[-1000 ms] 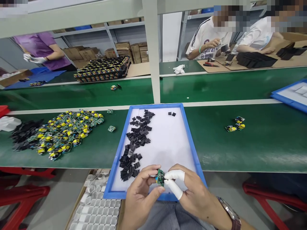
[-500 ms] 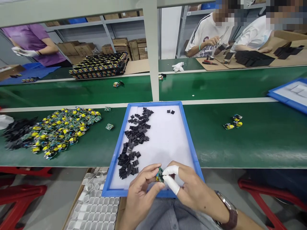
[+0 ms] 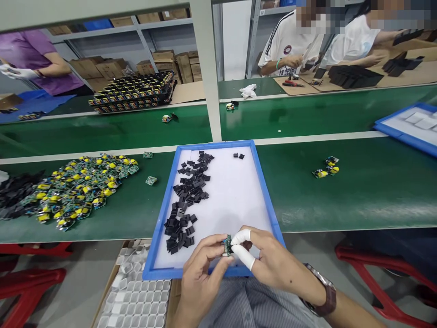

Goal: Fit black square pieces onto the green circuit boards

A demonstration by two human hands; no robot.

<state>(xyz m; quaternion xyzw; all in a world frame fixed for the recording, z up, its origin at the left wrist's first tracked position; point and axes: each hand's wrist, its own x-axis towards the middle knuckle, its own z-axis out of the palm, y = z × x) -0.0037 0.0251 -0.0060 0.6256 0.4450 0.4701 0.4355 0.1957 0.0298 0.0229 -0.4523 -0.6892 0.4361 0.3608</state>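
A small green circuit board (image 3: 228,246) is pinched between the thumb and fingers of my left hand (image 3: 205,269), above the near end of a blue-rimmed tray (image 3: 262,189). My right hand (image 3: 264,259) has white covers on its thumb and index finger, and their tips press together at the board's right side. Whether those tips hold a separate small part is hidden. Many black plastic pieces (image 3: 191,187) lie along the tray's left side, and two small black pieces (image 3: 238,156) sit near its far right corner.
Left of the tray lies a heap of circuit boards with yellow parts (image 3: 85,187), with black pieces (image 3: 17,193) beyond it. Three boards (image 3: 327,168) rest to the right. White square cups (image 3: 136,305) fill a box below. Across the moving-belt-like green strip (image 3: 143,132), co-workers handle parts.
My view has shifted slightly, so the bench appears moved left. Both hands stay on the circuit board, which has turned a little. A co-worker at the far right has raised a black piece.
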